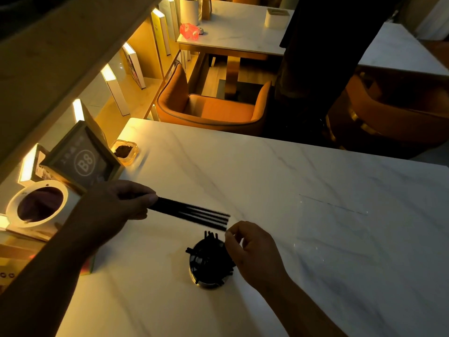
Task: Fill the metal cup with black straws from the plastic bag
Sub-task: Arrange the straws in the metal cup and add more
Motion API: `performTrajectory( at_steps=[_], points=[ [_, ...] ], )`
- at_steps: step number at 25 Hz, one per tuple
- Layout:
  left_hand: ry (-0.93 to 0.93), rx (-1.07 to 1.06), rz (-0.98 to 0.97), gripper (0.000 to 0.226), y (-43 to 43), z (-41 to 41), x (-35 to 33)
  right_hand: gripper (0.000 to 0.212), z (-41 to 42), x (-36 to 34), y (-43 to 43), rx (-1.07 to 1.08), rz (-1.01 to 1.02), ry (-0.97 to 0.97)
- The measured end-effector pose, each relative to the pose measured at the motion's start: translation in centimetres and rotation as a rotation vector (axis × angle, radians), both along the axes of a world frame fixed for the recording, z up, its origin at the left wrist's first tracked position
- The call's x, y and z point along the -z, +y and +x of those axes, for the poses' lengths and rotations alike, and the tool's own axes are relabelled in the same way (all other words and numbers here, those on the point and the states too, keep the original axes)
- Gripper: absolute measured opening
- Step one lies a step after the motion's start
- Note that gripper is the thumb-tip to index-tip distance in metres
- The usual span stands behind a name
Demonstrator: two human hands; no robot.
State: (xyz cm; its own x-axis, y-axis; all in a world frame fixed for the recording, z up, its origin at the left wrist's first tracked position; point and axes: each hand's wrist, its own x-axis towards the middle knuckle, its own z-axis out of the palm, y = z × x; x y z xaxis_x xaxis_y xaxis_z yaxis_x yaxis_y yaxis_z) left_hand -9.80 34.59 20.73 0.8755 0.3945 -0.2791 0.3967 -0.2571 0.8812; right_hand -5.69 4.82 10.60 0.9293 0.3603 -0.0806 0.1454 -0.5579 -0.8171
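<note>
The metal cup [209,282] stands on the white marble table [291,181], near its front middle, with several black straws [211,249] sticking out of it at different angles. My left hand [116,205] grips a bundle of black straws [192,214] by one end, held level above the table just behind the cup, tips pointing right. My right hand [252,251] hovers beside the cup's right rim with thumb and forefinger curled close by the bundle's tips; I cannot tell whether they touch a straw. The clear plastic bag [335,229] lies flat on the table to the right, faint.
At the table's left edge stand a framed sign marked B8 [83,161], a glass ashtray [124,152] and a white round holder [36,206]. Orange chairs [209,105] sit behind the table. A person in dark clothes [323,57] stands at the far side.
</note>
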Motion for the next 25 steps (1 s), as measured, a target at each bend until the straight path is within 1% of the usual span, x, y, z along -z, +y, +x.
performTrajectory(
  at_steps=[2, 4, 5, 6, 7, 8, 9, 10, 11, 12, 13, 14, 15, 16, 18, 19, 20, 21, 23, 25],
  points=[
    [-0.049, -0.165, -0.234, 0.013, -1.0, -0.4, 1.3, 0.029, 0.0, -0.3, 0.4, -0.011, 0.022, 0.039],
    [-0.067, -0.270, -0.450, 0.026, -2.3, -0.7, 2.8, 0.045, 0.1, -1.1, 0.9, -0.018, 0.098, 0.160],
    [-0.054, -0.286, -0.532, 0.027, -3.0, -0.9, 3.6, 0.055, 0.2, -1.8, 1.1, -0.016, 0.197, 0.277],
    [-0.031, -0.277, -0.599, 0.024, -3.8, -1.1, 4.3, 0.062, 0.5, -2.4, 1.2, -0.008, 0.351, 0.422],
    [-0.005, -0.246, -0.646, 0.022, -4.7, -1.4, 4.9, 0.063, 0.8, -3.1, 1.2, 0.000, 0.519, 0.554],
    [0.022, -0.205, -0.673, 0.020, -5.6, -1.7, 5.4, 0.056, 1.2, -3.7, 1.3, 0.003, 0.657, 0.629],
    [0.048, -0.157, -0.675, 0.019, -6.4, -2.0, 5.9, 0.045, 1.5, -4.3, 1.3, 0.007, 0.715, 0.630],
    [0.071, -0.107, -0.650, 0.017, -7.1, -2.3, 6.3, 0.032, 1.8, -5.0, 1.4, 0.020, 0.704, 0.588],
    [0.089, -0.055, -0.571, 0.013, -7.6, -2.6, 6.7, 0.024, 2.0, -5.5, 1.4, 0.046, 0.647, 0.523],
    [0.108, -0.007, -0.413, 0.009, -7.9, -2.9, 7.0, 0.023, 2.2, -5.9, 1.2, 0.076, 0.564, 0.445],
    [0.121, 0.042, -0.191, 0.007, -8.1, -3.3, 7.3, 0.022, 2.2, -6.1, 0.9, 0.090, 0.469, 0.358],
    [0.118, 0.098, 0.041, 0.011, -8.1, -3.8, 7.5, 0.022, 2.2, -6.1, 0.4, 0.086, 0.385, 0.283],
    [0.109, 0.169, 0.228, 0.019, -8.1, -4.4, 7.6, 0.022, 2.0, -6.0, 0.0, 0.065, 0.314, 0.227],
    [0.107, 0.252, 0.343, 0.028, -8.2, -5.0, 7.7, 0.021, 1.6, -5.6, -0.2, 0.037, 0.254, 0.199],
    [0.119, 0.430, 0.451, 0.050, -8.8, -6.1, 8.3, 0.014, 0.6, -4.6, -0.1, -0.054, 0.141, 0.222],
    [0.122, 0.507, 0.482, 0.060, -9.2, -6.5, 8.8, 0.019, 0.2, -4.1, -0.1, -0.129, 0.081, 0.235],
    [0.131, 0.563, 0.504, 0.069, -9.8, -6.8, 9.3, 0.030, -0.2, -3.4, -0.2, -0.201, 0.031, 0.232],
    [0.139, 0.593, 0.527, 0.075, -10.3, -7.0, 9.8, 0.038, -0.4, -2.8, -0.5, -0.223, -0.002, 0.213],
    [0.130, 0.592, 0.583, 0.079, -11.3, -6.9, 10.9, 0.042, -0.4, -1.7, -1.3, -0.136, -0.034, 0.171],
    [0.099, 0.550, 0.611, 0.075, -12.0, -6.6, 11.5, 0.037, -0.5, -0.6, -2.1, -0.042, -0.091, 0.178]
  ],
)
